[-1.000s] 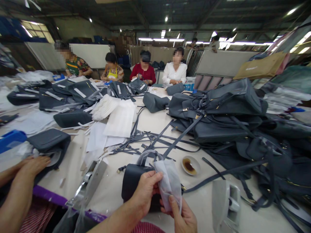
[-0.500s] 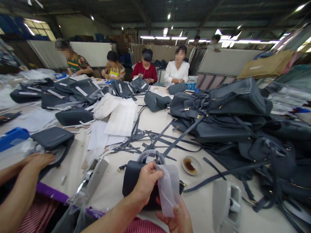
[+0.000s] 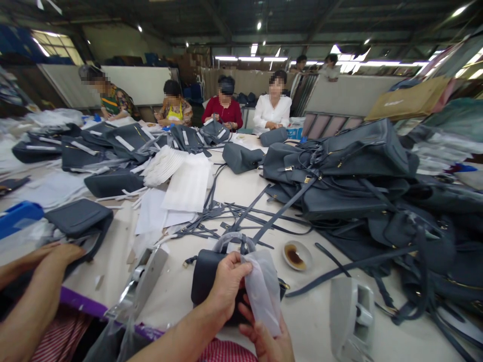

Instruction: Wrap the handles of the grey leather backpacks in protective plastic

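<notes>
My left hand (image 3: pixel 226 286) is closed, pinching the top of a thin translucent white wrapping sheet (image 3: pixel 264 291). Under the sheet's lower end is my right hand (image 3: pixel 266 342), palm up, with its fingers curled onto the sheet. Both hands hover over a small dark grey handbag (image 3: pixel 206 276) lying on the table near its front edge. The bag's handle (image 3: pixel 234 240) is wrapped in clear film. Part of the bag is hidden behind my hands and the sheet.
A small dish of brown liquid (image 3: pixel 296 255) sits right of the bag. Loose grey straps (image 3: pixel 234 216) lie mid-table and a big heap of grey bags (image 3: pixel 358 191) fills the right. Tape dispensers (image 3: pixel 352 317) (image 3: pixel 145 281) flank me. A co-worker's arms (image 3: pixel 41 271) rest at left; several people sit at the far end.
The sheet has been drawn down and flattened between my hands. My right hand has dropped lower towards the frame's bottom edge. The co-worker's arms have barely shifted.
</notes>
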Demonstrator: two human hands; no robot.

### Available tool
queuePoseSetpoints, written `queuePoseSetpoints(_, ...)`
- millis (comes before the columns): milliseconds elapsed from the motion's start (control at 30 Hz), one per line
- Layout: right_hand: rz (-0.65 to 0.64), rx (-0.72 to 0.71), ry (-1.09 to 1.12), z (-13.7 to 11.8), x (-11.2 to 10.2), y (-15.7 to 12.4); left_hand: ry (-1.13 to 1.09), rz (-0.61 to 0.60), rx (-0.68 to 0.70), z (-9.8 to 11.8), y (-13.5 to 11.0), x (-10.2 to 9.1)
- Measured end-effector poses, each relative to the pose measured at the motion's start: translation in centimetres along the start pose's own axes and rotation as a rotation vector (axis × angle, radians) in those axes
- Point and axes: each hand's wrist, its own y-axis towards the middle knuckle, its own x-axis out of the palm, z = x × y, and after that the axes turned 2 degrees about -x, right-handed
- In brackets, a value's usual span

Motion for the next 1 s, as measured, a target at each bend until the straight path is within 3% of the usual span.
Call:
queuePoseSetpoints(100,0.146,0.014,-0.098,-0.4,0.3,0.5,0.007,-0.006,0.005,-0.3,-0.1,0.0)
queuePoseSetpoints(200,0.162,0.06,-0.094,-0.9,-0.3,1.2,0.013,-0.028,0.01,-0.1,-0.1,-0.3)
queuePoseSetpoints(267,0.172,0.061,-0.077,-1.0,-0.7,1.3,0.049,-0.106,0.004,0.2,-0.2,-0.6)
queuePoseSetpoints(367,0.21,-0.02,-0.094,-0.9,-0.7,1.1,0.147,-0.234,-0.026,0.6,-0.3,-0.8)
queuePoseSetpoints(467,0.235,-0.105,-0.165,-0.7,-0.5,0.6,0.189,-0.182,-0.006,0.4,-0.1,-0.7)
queuePoseSetpoints(533,0.168,-0.188,-0.231,-0.7,-0.5,0.2,0.191,-0.129,0.017,0.0,0.2,-0.5)
queuePoseSetpoints(667,-0.17,-0.508,-0.474,-1.0,-1.2,0.1,0.142,-0.058,-0.027,-0.6,0.9,-0.3)
queuePoseSetpoints(733,-0.263,-0.622,-0.604,-1.1,-1.4,0.3,0.118,-0.045,-0.047,-0.4,1.1,-0.5)
queuePoseSetpoints(800,-0.287,-0.681,-0.681,-1.0,-1.5,0.6,0.076,-0.103,-0.056,0.1,1.0,-1.1)
queuePoseSetpoints(933,-0.276,-0.697,-0.734,-0.3,-1.4,1.1,-0.106,-0.346,-0.042,0.4,0.1,-2.9)
queuePoseSetpoints(1000,-0.283,-0.696,-0.747,0.1,-1.2,1.1,-0.094,-0.354,0.019,0.0,-0.4,-3.5)
